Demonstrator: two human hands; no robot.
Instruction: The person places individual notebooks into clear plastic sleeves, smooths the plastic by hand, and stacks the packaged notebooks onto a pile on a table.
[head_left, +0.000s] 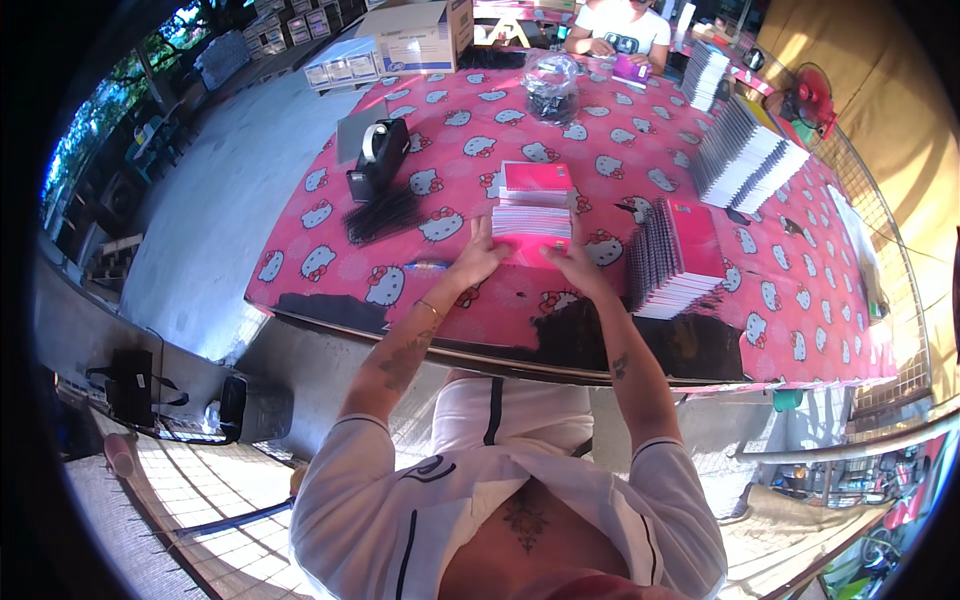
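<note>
One table under pink, cat-printed cloth (480,325) bears, rightward, one stack of pink-covered, black-coiled notebooks (680,255). One smaller pile of pink-covered white paper (532,222) lies directly between your two hands, neither nearer, long axis unclear; left hand (480,257) and right hand (574,266) clasp its sides.

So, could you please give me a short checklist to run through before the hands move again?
1. Left hand at the pink notebooks: ok, at their left side.
2. Right hand at the same notebooks: ok, at their near right corner.
3. Black wire coils away from both hands: ok, lying off to the left.
4. Right forearm free of the right-hand notebook stack: cannot tell, very close.
5. Pink tablecloth whole along the near edge: not ok, dark patches show.
</note>
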